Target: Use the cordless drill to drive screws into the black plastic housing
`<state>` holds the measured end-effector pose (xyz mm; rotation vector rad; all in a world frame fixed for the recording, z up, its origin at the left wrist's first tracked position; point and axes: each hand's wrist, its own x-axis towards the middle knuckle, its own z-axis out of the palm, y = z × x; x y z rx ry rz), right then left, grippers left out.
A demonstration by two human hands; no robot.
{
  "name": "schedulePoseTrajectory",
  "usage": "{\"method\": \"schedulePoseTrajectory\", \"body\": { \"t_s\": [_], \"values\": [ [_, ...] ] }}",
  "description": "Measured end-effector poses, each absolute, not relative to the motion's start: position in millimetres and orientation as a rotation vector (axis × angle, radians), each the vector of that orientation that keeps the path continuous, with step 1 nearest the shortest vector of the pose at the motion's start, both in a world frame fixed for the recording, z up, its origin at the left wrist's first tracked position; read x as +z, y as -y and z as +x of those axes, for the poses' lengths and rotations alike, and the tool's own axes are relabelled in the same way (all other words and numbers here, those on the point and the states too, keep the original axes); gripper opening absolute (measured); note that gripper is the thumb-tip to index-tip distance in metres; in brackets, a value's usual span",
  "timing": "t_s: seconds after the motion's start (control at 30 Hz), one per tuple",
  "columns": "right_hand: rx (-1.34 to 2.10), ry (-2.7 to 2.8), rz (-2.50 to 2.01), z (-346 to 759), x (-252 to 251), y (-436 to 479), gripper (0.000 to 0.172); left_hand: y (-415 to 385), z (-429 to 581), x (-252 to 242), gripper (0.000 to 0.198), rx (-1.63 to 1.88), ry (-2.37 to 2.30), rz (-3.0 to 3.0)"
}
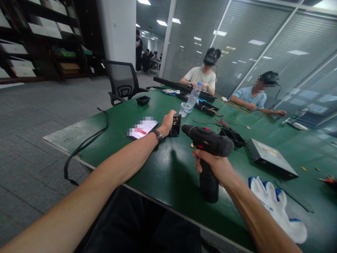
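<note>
Right hand (214, 165) wrapped tight round black cordless drill (207, 140), nose pointing left at small black box (175, 125) — left hand (167, 122) pinching it on green counter (163, 168), phone (143, 129) beside, white glove (279, 207) near.

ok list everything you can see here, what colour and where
table: 1, green, fills the middle
cordless drill: 1, black, gripped by the right hand
small box: 1, black, under the left hand's fingers
phone: 1, screen lit, left of the small box
tray: 1, black, far left of table
plastic cup: 1, clear, behind the small box
water bottle: 1, clear, beside the cup
flat case: 1, black, right of the drill
work glove: 1, white and blue, near right edge
cable: 1, black, hanging off the left edge
office chair: 1, black, far left
people: 2, seated at the far side
left hand: on the small box
right hand: around the drill's grip
</note>
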<state>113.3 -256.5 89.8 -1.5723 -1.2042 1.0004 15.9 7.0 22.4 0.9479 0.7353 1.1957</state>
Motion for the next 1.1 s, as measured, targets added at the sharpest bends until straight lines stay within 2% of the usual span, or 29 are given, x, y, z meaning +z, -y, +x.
{"method": "schedulePoseTrajectory", "body": {
  "t_s": [0.3,0.6,1.1],
  "values": [
    [1.001,1.25,-1.571,116.3,85.5,254.9,0.023,-5.5,15.2,22.9,0.035,1.189,-0.739,0.925],
    [0.994,1.336,-1.567,121.1,82.5,254.8,0.032,-5.9,14.9,20.2,0.036,1.165,-0.769,0.978],
    [1.05,1.348,-1.453,125.2,75.9,254.2,0.032,-5.3,15.6,20.5,0.036,1.126,-0.772,0.922]
  ]
}}
